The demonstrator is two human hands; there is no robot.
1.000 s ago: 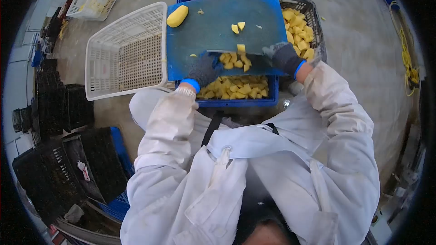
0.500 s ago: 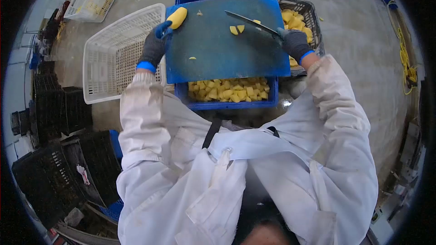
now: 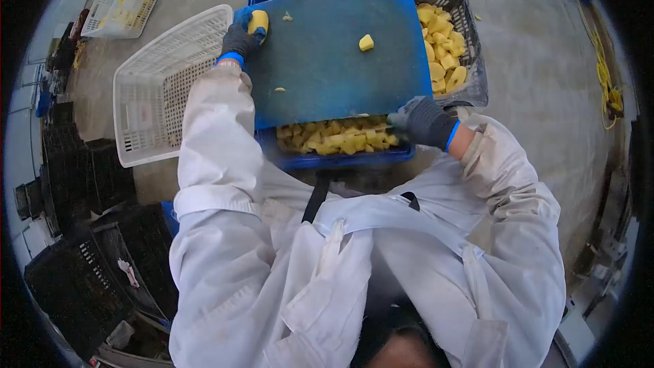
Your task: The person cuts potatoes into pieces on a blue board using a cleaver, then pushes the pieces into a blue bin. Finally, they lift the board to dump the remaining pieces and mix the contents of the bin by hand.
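Note:
My left hand [image 3: 242, 35], in a dark glove with blue fingertips, is closed around a peeled potato [image 3: 258, 22] at the far left corner of the blue cutting board [image 3: 320, 82]. My right hand [image 3: 426, 123], also gloved, is closed at the board's near right edge, above the blue bin. A knife showed in this hand a moment ago; its blade cannot be made out now. One potato chunk [image 3: 366, 42] sits on the right half of the board, with small scraps elsewhere. Cut potato pieces [image 3: 337, 138] fill the blue bin [image 3: 327, 160] under the board.
A white basket [image 3: 146, 105] stands left of the board. To the right, a black crate [image 3: 470, 44] holds larger peeled potatoes [image 3: 443, 44]. Another white crate [image 3: 124, 1] is on the wet floor at far left. Black crates [image 3: 88, 266] stand at lower left.
My right hand has come down from the board's right side to its near edge. The cut wedges are no longer on the board; one chunk lies there. The potato in my left hand has turned.

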